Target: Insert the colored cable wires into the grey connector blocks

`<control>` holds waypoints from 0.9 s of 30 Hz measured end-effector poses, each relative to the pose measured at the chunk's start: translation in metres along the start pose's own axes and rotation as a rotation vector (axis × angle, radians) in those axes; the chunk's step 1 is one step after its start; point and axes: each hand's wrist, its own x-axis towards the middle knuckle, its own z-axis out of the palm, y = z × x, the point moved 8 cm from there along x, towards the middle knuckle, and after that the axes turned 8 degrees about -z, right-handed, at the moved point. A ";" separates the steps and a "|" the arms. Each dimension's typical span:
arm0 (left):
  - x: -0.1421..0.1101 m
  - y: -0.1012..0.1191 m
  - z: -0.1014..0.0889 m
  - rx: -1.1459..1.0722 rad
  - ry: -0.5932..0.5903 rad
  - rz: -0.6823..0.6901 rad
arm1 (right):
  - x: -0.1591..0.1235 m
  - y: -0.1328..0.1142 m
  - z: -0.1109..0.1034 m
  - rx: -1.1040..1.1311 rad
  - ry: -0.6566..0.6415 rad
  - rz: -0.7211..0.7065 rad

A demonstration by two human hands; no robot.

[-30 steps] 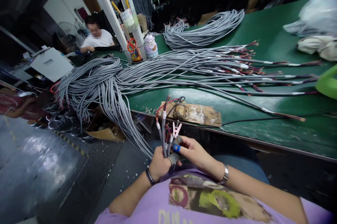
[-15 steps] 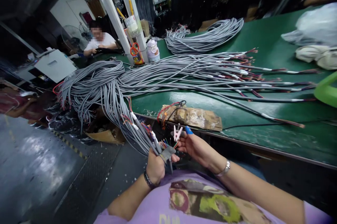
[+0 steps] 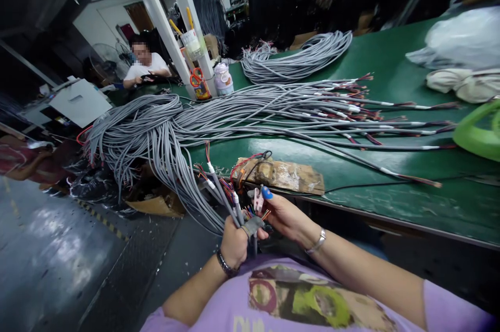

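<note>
My left hand [image 3: 233, 246] is closed around several grey cables [image 3: 228, 206], whose stripped ends with thin coloured wires and white sleeves point up and away. A grey wrap covers its thumb. Close by on the right, my right hand [image 3: 287, 217], with a blue cover on the thumb tip, pinches a small pink clip [image 3: 258, 200]. Short coloured wire ends [image 3: 250, 212] show between the two hands, just below the clip. The fingertips behind the clip are partly hidden.
A green table [image 3: 394, 165] carries a long pile of grey cables [image 3: 234, 108] and a coiled bundle [image 3: 297, 59]. A worn wooden board [image 3: 289, 176] lies at the near edge. A green handle-like object [image 3: 476, 131] is at right. Another person [image 3: 146, 66] sits beyond the post.
My right thumb has come left against the pink clip, and the fingers have closed on it. The cable ends in my left hand have swung more upright. The view has shifted slightly.
</note>
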 end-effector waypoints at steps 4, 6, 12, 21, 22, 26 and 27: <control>-0.004 0.002 -0.002 -0.010 0.012 0.003 | -0.006 0.001 0.001 -0.010 -0.040 0.024; -0.007 0.002 -0.005 -0.022 0.018 0.007 | -0.012 0.003 -0.002 -0.022 -0.057 0.064; -0.016 -0.002 -0.016 0.085 0.049 0.090 | -0.037 0.005 0.000 -0.226 -0.191 0.105; -0.022 0.008 -0.004 0.265 -0.003 0.083 | -0.043 -0.010 0.020 -0.472 -0.256 0.000; -0.022 0.009 -0.006 0.257 0.019 0.101 | -0.043 -0.011 0.019 -0.482 -0.240 -0.003; -0.020 0.004 -0.015 0.200 0.080 0.147 | -0.041 -0.009 0.016 -0.503 -0.211 -0.004; -0.020 0.003 -0.016 0.187 0.088 0.145 | -0.041 -0.008 0.017 -0.495 -0.212 0.000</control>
